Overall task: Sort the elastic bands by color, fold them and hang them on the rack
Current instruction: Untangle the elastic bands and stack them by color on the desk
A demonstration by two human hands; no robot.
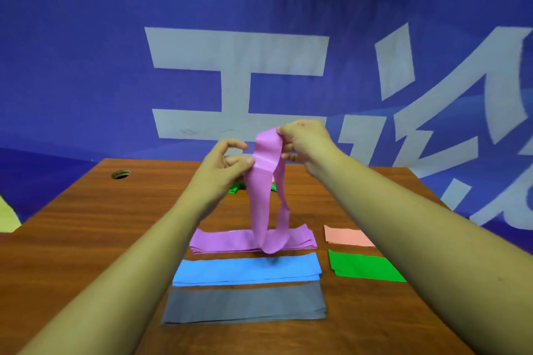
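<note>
- Status: sorting and folding look mostly done; hanging not started, as far as I can tell.
- 5 folded stacks lie flat on the table (86,225): purple stack (219,241), blue stack (248,269) and grey stack (245,304) in a column at centre, pink stack (347,236) and green stack (363,265) just to their right.
- Purple band (261,196) hangs doubled over above the table, its bottom loop touching the purple stack.
- Right hand (305,138) pinches the band's top fold, fingers curled round it.
- Left hand (227,161) pinches the band's edge a bit lower, between thumb and forefinger.
- Judgement: this band is mid-fold and belongs on the purple stack.
- Loose green band (235,188) lies crumpled at the table's far side, partly hidden behind the hands; not folded yet.
- Rack is not in view; all 5 colours are left to hang.
</note>
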